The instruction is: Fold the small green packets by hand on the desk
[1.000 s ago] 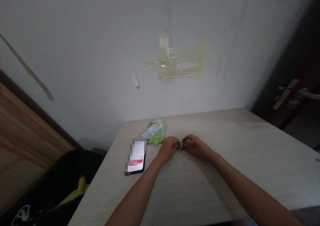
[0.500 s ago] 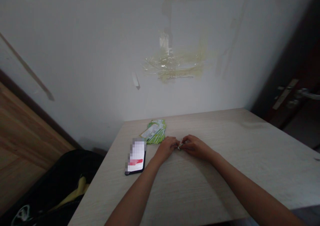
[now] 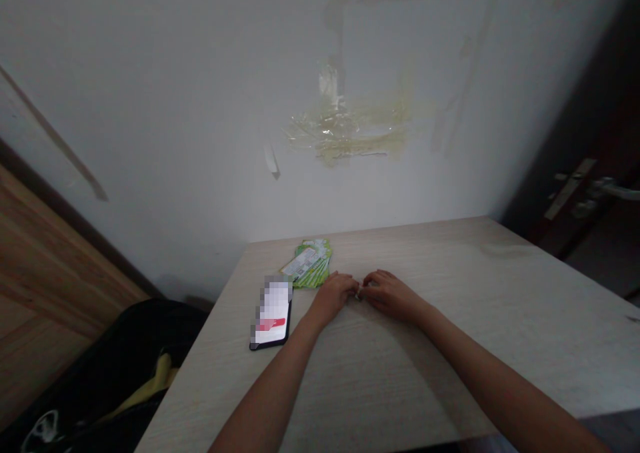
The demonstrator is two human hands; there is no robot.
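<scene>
Near the middle of the pale wooden table (image 3: 380, 386), my left hand (image 3: 338, 291) and my right hand (image 3: 389, 295) meet fingertip to fingertip. Between them they pinch a small whitish piece (image 3: 358, 293), mostly covered by the fingers and too small to name. Both hands are closed, palms down, resting low over the tabletop. Just beyond my left hand lies a fanned pile of green and white packets (image 3: 311, 265). A smartphone (image 3: 273, 313) with a lit screen lies left of my left forearm, partly blurred out.
The wall (image 3: 200, 139) behind the table carries peeling clear tape (image 3: 345, 129). A dark bag (image 3: 120, 373) with something yellow stands left of the table beside wooden boards (image 3: 50, 259). A dark door with a metal handle (image 3: 607, 189) is at the right.
My right hand's fingers have curled slightly closer to the left fingertips, and less of the small whitish piece shows. The phone and packets have stayed in place.
</scene>
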